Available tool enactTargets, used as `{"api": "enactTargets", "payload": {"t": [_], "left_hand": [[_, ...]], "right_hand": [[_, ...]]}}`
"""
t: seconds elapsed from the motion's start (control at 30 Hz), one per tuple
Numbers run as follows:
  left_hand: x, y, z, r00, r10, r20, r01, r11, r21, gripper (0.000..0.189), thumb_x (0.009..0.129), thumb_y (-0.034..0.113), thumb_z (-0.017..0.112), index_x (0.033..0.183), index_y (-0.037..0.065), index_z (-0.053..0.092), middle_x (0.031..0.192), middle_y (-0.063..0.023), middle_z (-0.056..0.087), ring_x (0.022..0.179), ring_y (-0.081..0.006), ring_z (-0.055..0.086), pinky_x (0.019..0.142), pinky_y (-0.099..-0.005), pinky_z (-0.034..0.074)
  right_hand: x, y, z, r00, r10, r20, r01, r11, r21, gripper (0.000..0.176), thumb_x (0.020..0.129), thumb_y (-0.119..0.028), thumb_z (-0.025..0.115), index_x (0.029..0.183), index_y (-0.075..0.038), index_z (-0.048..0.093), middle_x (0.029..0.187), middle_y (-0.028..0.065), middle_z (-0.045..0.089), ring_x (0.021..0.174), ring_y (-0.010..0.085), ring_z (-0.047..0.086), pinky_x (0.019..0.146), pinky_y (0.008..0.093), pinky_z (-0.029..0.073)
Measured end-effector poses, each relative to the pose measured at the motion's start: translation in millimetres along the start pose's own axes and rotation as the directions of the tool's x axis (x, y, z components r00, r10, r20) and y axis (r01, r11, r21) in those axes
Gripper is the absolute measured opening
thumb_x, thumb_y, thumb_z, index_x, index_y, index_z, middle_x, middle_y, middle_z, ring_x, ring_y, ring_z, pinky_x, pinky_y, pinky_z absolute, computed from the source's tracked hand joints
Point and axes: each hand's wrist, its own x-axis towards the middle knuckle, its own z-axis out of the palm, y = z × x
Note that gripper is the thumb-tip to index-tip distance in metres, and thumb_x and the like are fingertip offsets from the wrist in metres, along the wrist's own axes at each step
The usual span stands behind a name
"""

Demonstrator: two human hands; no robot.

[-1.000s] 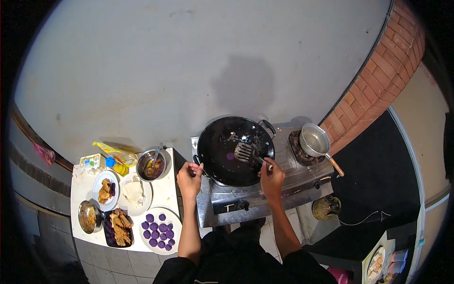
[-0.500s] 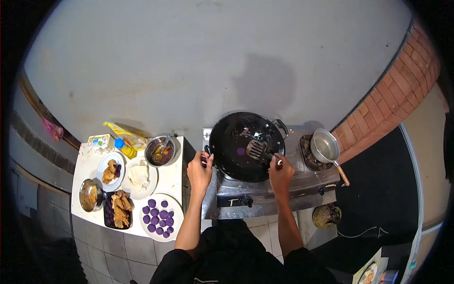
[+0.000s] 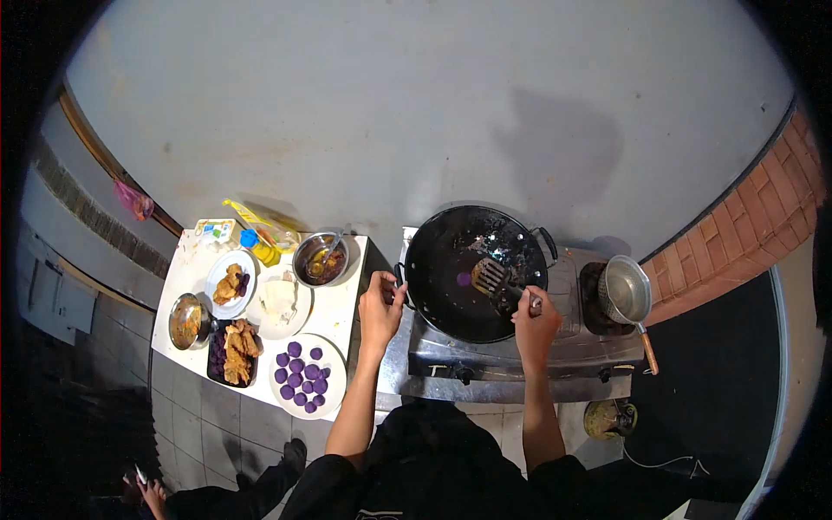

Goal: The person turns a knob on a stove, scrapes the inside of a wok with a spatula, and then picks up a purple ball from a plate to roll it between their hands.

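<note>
A black wok stands on the left burner of the metal stove. My left hand is closed at the wok's left handle. My right hand grips the handle of a slotted spatula, whose head is low inside the wok. Under the spatula's slots shows a brownish piece, and a small purple piece lies just left of it. Dark oil or residue and pale specks mark the wok's inner surface.
To the left, a white table bears a plate of purple balls, fried food, bowls and bottles. A strainer sits on the right burner. Another person's hand and a foot show at the lower left.
The view has shifted, so the stove and table appear displaced. Another person's hand and leg have come into view at the lower left. Both my hands keep their grips.
</note>
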Motion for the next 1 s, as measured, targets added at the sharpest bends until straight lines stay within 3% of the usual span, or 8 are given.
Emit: {"api": "enactTargets", "payload": {"t": [0.13,0.37,0.5,0.6,0.63,0.67,0.77,1.0], "left_hand": [[-1.1,6.6,0.8,0.997,-0.068,0.026,0.069,0.996,-0.061,0.02,0.091,0.006,0.07,0.102,0.001,0.054,0.068,-0.0074,0.061,0.06,-0.0143,0.063,0.057,-0.0283,0.049],[-2.0,6.3,1.9,0.999,0.046,-0.015,-0.047,0.997,-0.055,0.019,0.09,0.001,0.068,0.102,0.0,0.054,0.069,-0.0068,0.06,0.062,-0.0123,0.061,0.057,-0.0273,0.048],[-2.1,4.7,3.3,0.999,0.028,-0.016,-0.029,0.997,-0.076,0.019,0.089,0.0,0.068,0.102,0.0,0.054,0.07,-0.0065,0.059,0.061,-0.0116,0.059,0.057,-0.0269,0.048],[-3.0,8.0,2.5,0.998,-0.066,0.004,0.066,0.996,-0.064,0.023,0.09,0.003,0.071,0.103,0.003,0.052,0.072,-0.0044,0.061,0.063,-0.0102,0.056,0.054,-0.0265,0.045],[-2.6,6.4,3.1,0.999,0.04,-0.028,-0.04,0.999,-0.009,0.022,0.09,0.004,0.071,0.102,0.004,0.052,0.071,-0.0048,0.06,0.063,-0.0098,0.056,0.055,-0.0261,0.044],[-2.8,9.0,2.0,0.994,-0.107,0.011,0.108,0.992,-0.072,0.021,0.09,0.004,0.071,0.101,0.004,0.053,0.07,-0.0048,0.06,0.063,-0.0098,0.056,0.058,-0.0263,0.044],[-1.2,4.4,6.1,0.998,-0.006,-0.059,0.002,0.998,-0.06,0.02,0.088,0.005,0.073,0.098,0.002,0.056,0.066,-0.0033,0.057,0.058,-0.0094,0.053,0.055,-0.0251,0.044],[4.8,-0.1,1.7,0.998,0.012,-0.066,-0.012,1.0,-0.002,0.024,0.084,0.005,0.077,0.096,0.002,0.056,0.064,-0.0019,0.054,0.058,-0.0094,0.049,0.055,-0.0258,0.041]], "right_hand": [[0.4,5.5,-6.4,1.0,0.009,0.018,-0.009,1.0,0.028,0.019,0.095,-0.01,0.064,0.106,0.005,0.069,0.079,0.0121,0.071,0.063,0.0158,0.069,0.055,0.0282,0.052],[2.1,11.3,-10.6,0.999,-0.009,0.038,0.008,1.0,0.021,0.017,0.094,-0.011,0.065,0.106,0.002,0.069,0.083,0.0126,0.07,0.066,0.0163,0.068,0.057,0.0304,0.05],[3.1,18.0,-13.3,0.998,-0.043,0.052,0.043,0.999,-0.004,0.017,0.093,-0.01,0.066,0.106,0.002,0.069,0.084,0.0136,0.069,0.068,0.0188,0.068,0.057,0.0304,0.051],[1.2,13.9,-17.1,0.996,-0.09,0.028,0.09,0.996,0.005,0.017,0.093,-0.009,0.067,0.107,0.002,0.069,0.085,0.0134,0.068,0.069,0.0188,0.068,0.058,0.031,0.051],[1.0,15.1,-18.6,0.995,-0.094,0.036,0.094,0.995,0.014,0.018,0.092,-0.008,0.068,0.107,0.002,0.069,0.086,0.0133,0.068,0.069,0.0186,0.068,0.059,0.0307,0.052],[1.3,14.7,-20.6,0.995,-0.096,0.042,0.095,0.995,0.016,0.018,0.092,-0.007,0.068,0.107,0.002,0.069,0.086,0.0132,0.068,0.068,0.0186,0.067,0.058,0.0305,0.052],[0.7,8.3,-27.3,0.989,-0.142,0.033,0.143,0.99,-0.016,0.018,0.091,-0.006,0.069,0.107,0.002,0.069,0.085,0.013,0.067,0.065,0.0183,0.066,0.056,0.0298,0.05],[0.8,1.5,-37.0,0.983,-0.184,0.023,0.185,0.983,-0.019,0.018,0.09,-0.006,0.07,0.106,0.0,0.069,0.084,0.0134,0.066,0.066,0.0198,0.066,0.056,0.0313,0.05]]}}
